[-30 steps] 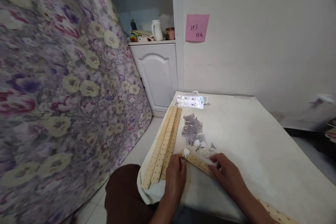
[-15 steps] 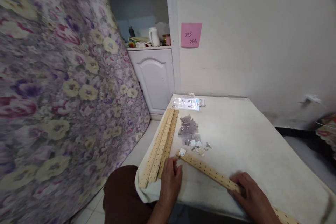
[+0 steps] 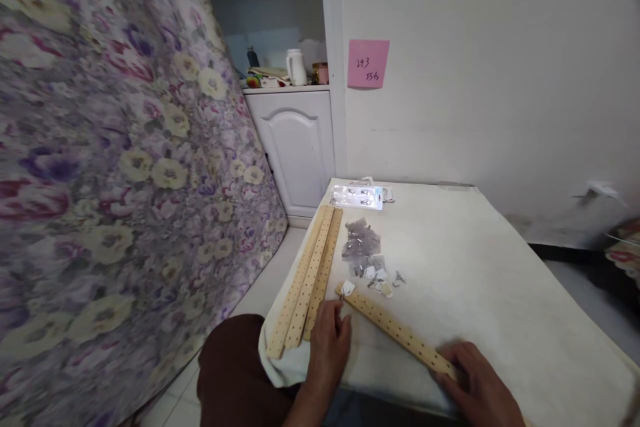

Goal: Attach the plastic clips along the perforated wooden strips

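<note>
A perforated wooden strip (image 3: 387, 325) runs diagonally across the front of the cloth-covered table. My right hand (image 3: 475, 380) grips its nearer part, fingers over the far edge and thumb on the near edge. At the strip's far left end sits a white tag (image 3: 347, 287) with a small dark metal piece by it. My left hand (image 3: 330, 340) is just below that end, fingers curled together; what they pinch, if anything, is hidden. Left of it, several more perforated wooden strips (image 3: 305, 280) lie side by side.
Beyond the strip lie a heap of small clear packets (image 3: 361, 240), white tags (image 3: 380, 275) and a metal hook (image 3: 399, 277). A clear blister pack (image 3: 357, 197) is at the table's back edge. A floral curtain (image 3: 125, 180) hangs at the left, beside a white cabinet (image 3: 297, 147).
My right hand has shifted slightly down along the strip, and the strip's near end at lower right is now mostly out of view. My left hand stays near the tagged end.
</note>
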`<state>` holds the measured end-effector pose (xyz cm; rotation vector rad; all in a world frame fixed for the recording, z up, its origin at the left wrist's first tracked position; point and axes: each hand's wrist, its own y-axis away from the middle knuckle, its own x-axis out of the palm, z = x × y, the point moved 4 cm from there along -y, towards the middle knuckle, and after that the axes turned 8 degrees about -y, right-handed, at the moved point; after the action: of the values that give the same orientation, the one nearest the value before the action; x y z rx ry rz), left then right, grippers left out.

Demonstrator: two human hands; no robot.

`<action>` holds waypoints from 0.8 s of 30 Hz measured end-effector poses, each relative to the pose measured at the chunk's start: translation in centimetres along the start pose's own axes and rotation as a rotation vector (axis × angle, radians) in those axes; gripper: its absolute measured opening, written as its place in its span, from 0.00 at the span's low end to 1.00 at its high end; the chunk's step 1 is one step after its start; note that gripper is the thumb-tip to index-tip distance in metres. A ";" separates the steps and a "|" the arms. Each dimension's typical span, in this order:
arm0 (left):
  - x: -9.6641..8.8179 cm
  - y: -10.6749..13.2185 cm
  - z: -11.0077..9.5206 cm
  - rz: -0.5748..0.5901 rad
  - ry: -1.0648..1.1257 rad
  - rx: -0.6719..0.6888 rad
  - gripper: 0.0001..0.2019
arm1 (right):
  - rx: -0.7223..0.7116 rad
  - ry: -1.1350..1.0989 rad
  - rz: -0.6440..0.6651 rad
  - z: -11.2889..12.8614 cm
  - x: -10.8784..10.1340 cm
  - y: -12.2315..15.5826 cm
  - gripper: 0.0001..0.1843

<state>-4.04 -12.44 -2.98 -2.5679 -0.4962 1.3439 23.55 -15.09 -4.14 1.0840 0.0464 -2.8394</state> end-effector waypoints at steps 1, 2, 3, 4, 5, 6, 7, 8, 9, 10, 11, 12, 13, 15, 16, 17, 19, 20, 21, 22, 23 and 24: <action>0.1 0.0 0.1 0.002 0.001 0.001 0.05 | -0.004 0.002 -0.015 0.1 0.1 0.1 0.10; 0.1 0.0 0.1 0.002 0.004 0.002 0.05 | -0.011 0.002 -0.030 0.2 0.2 0.2 0.10; 0.2 0.0 0.2 0.000 0.010 0.003 0.05 | -0.019 0.001 -0.044 0.4 0.3 0.3 0.10; 0.2 0.0 0.2 0.000 0.016 0.006 0.06 | -0.021 -0.002 -0.058 0.5 0.4 0.3 0.10; 0.2 0.0 0.2 -0.001 0.022 0.008 0.07 | -0.019 -0.004 -0.071 0.6 0.5 0.4 0.09; 0.2 0.1 0.2 -0.002 0.026 0.009 0.07 | -0.016 -0.008 -0.078 0.8 0.7 0.4 0.09; 0.2 0.1 0.2 -0.001 0.028 0.010 0.07 | -0.016 -0.012 -0.084 0.9 0.9 0.5 0.09; 0.2 0.1 0.2 0.001 0.028 0.010 0.07 | -0.018 -0.016 -0.090 1.0 1.0 0.5 0.09; 0.2 0.1 0.2 0.003 0.027 0.011 0.07 | -0.022 -0.020 -0.098 1.2 1.2 0.4 0.09; 0.2 0.1 0.1 0.003 0.025 0.013 0.07 | -0.027 -0.024 -0.104 1.3 1.3 0.4 0.09; 0.2 0.1 0.1 0.001 0.025 0.015 0.06 | -0.032 -0.028 -0.111 1.4 1.4 0.4 0.09; 0.2 0.1 0.1 0.001 0.025 0.018 0.06 | -0.035 -0.030 -0.116 1.5 1.5 0.4 0.09; 0.2 0.1 0.1 -0.002 0.025 0.020 0.06 | -0.035 -0.030 -0.118 1.6 1.6 0.3 0.09; 0.2 0.1 0.0 -0.002 0.027 0.025 0.06 | -0.028 -0.023 -0.114 1.7 1.9 0.2 0.09; 0.2 0.1 0.0 0.000 0.028 0.027 0.06 | -0.022 -0.016 -0.109 1.8 2.0 0.2 0.09; 0.2 0.1 0.0 0.002 0.029 0.029 0.06 | -0.014 -0.007 -0.100 1.8 2.1 0.1 0.09; 0.2 0.1 0.0 0.009 0.032 0.028 0.06 | -0.003 0.010 -0.087 1.9 2.3 0.0 0.09; 0.2 0.1 0.0 0.013 0.033 0.025 0.06 | -0.003 0.018 -0.084 2.0 2.4 0.0 0.09; 0.2 0.1 0.1 0.017 0.033 0.021 0.06 | -0.005 0.024 -0.082 2.1 2.6 0.0 0.09; 0.3 0.1 0.1 0.020 0.033 0.019 0.06 | -0.006 0.031 -0.087 2.1 2.7 0.0 0.09; 0.3 0.1 0.2 0.022 0.035 0.020 0.06 | -0.007 0.037 -0.097 2.1 2.8 0.0 0.09; 0.3 0.1 0.2 0.022 0.037 0.024 0.06 | -0.005 0.044 -0.108 2.2 2.9 0.0 0.08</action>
<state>-4.00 -12.41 -3.35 -2.5810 -0.4442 1.2993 19.99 -15.49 -4.41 1.1768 0.1194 -2.9075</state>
